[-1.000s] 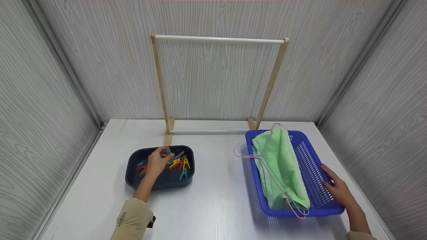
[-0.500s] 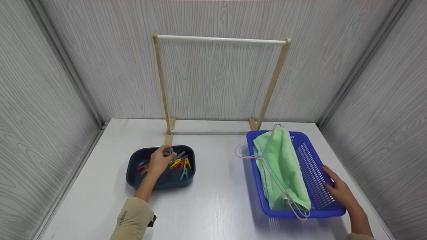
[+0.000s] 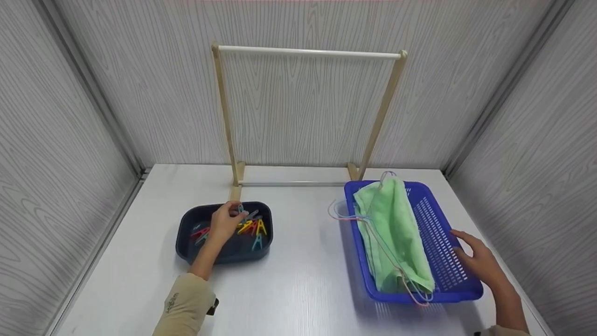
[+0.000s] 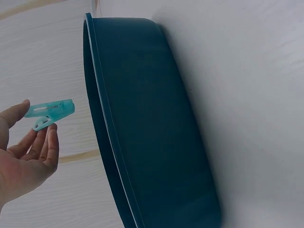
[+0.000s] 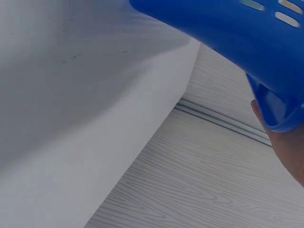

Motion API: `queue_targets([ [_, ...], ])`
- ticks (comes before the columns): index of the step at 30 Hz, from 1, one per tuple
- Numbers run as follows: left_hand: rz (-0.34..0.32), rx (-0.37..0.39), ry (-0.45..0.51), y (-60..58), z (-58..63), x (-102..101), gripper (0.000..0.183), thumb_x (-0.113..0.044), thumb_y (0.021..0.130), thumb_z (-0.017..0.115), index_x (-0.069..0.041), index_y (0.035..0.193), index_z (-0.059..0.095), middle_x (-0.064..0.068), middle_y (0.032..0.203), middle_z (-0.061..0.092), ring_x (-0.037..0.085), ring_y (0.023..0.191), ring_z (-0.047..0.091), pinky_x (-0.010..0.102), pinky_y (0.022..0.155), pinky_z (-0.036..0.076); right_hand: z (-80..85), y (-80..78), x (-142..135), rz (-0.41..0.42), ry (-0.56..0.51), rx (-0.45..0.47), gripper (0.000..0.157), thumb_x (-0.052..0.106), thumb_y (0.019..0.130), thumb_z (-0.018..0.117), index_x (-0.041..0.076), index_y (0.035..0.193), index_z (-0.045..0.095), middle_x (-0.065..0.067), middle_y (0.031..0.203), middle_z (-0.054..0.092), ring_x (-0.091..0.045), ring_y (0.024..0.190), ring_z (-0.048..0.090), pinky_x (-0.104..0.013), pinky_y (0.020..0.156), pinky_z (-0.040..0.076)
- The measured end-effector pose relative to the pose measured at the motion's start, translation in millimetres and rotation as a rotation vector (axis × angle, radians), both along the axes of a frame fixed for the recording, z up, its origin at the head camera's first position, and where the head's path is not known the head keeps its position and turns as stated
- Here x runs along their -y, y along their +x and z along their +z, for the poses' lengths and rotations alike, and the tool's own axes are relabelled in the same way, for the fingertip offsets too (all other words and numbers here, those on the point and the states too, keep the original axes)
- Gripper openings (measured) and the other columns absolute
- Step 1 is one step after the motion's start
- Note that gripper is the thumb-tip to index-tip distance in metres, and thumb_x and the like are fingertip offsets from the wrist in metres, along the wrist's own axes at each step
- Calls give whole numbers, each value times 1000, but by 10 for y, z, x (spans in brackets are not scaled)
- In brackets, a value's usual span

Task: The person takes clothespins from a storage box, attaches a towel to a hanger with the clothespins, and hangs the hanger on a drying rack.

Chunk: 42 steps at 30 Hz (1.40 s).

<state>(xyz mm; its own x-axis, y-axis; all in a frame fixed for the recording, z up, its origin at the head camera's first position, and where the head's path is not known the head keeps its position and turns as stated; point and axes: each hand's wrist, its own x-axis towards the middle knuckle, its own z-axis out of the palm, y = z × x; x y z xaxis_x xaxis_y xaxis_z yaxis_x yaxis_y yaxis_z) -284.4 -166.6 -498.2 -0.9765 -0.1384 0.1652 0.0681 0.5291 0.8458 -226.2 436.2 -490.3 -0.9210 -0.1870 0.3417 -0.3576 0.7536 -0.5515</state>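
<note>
In the head view my left hand [image 3: 225, 223] is over the dark tray [image 3: 233, 255], pinching a clothespin [image 3: 241, 208]. The left wrist view shows this turquoise clothespin [image 4: 54, 110] between thumb and fingertips, above the rim. Several yellow, red and blue clothespins [image 3: 258, 241] lie in the tray. On the right, my right hand [image 3: 482, 261] holds the right rim of a blue perforated basket [image 3: 380, 297]; part of its grip is hidden. A green towel [image 3: 396, 233] lies in the basket, with thin pink and blue wire hangers [image 3: 347, 218] whose hooks stick out to the left.
A rack with wooden posts and a white top bar [image 3: 308, 52] stands at the back of the white table [image 3: 303, 261]. Grey wood-patterned walls [image 3: 527, 140] enclose the table at the back and both sides. The tray sits in front of the rack's left foot [image 3: 235, 192].
My left hand has shifted very slightly right, still pinching the clothespin. My right hand has moved a little on the basket's rim. Tray, basket and rack stay where they were.
</note>
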Motion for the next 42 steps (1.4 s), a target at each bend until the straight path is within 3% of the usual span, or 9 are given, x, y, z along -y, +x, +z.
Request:
queue_targets([
  [4,3,2,6,4,5,0,34,-9,84,67,7,113,57,20,102,61,32,95,57,43,81,46,181,48,114,-28,25,30,35,-2,87,57,-5,121,54,-31,121,49,-50,112,41,-64,89,30],
  [8,6,4,19,5,10,-1,35,-10,84,67,7,113,57,20,103,60,31,96,57,43,82,46,340,82,251,-4,43,24,32,1,89,56,-4,121,54,-30,121,50,-49,112,42,-64,88,31],
  [16,2,7,14,10,30,7,35,-10,85,66,7,114,57,20,104,60,31,97,56,43,83,46,494,82,555,118,84,22,31,1,90,56,-2,121,56,-19,118,56,-40,111,48,-57,88,37],
  [25,-13,4,8,20,42,12,36,-11,85,66,7,115,56,20,103,60,31,97,56,43,81,46,416,113,920,206,173,98,25,11,91,59,2,115,61,-10,113,61,-32,107,53,-50,87,42],
  [29,-17,9,7,22,38,8,37,-11,85,66,7,116,56,20,104,60,31,97,56,43,80,46,335,136,1025,216,249,88,18,15,88,63,5,102,66,-2,95,63,-23,90,59,-43,75,48],
  [32,-17,15,11,22,35,7,37,-11,85,66,6,116,56,19,104,60,30,96,56,43,79,47,282,172,1068,187,308,95,13,24,85,67,12,90,66,8,80,55,-13,73,53,-32,61,47],
  [38,-8,10,18,23,35,0,34,-12,85,67,5,114,58,18,101,61,29,95,57,41,79,47,242,272,1090,153,388,225,24,39,81,69,18,76,59,10,71,46,-7,62,44,-27,52,41],
  [42,-12,9,13,21,43,-10,34,-11,85,67,5,113,58,18,101,61,29,94,57,42,79,47,252,311,1090,169,402,301,22,35,82,68,15,77,60,9,68,48,-8,59,44,-27,50,40],
])
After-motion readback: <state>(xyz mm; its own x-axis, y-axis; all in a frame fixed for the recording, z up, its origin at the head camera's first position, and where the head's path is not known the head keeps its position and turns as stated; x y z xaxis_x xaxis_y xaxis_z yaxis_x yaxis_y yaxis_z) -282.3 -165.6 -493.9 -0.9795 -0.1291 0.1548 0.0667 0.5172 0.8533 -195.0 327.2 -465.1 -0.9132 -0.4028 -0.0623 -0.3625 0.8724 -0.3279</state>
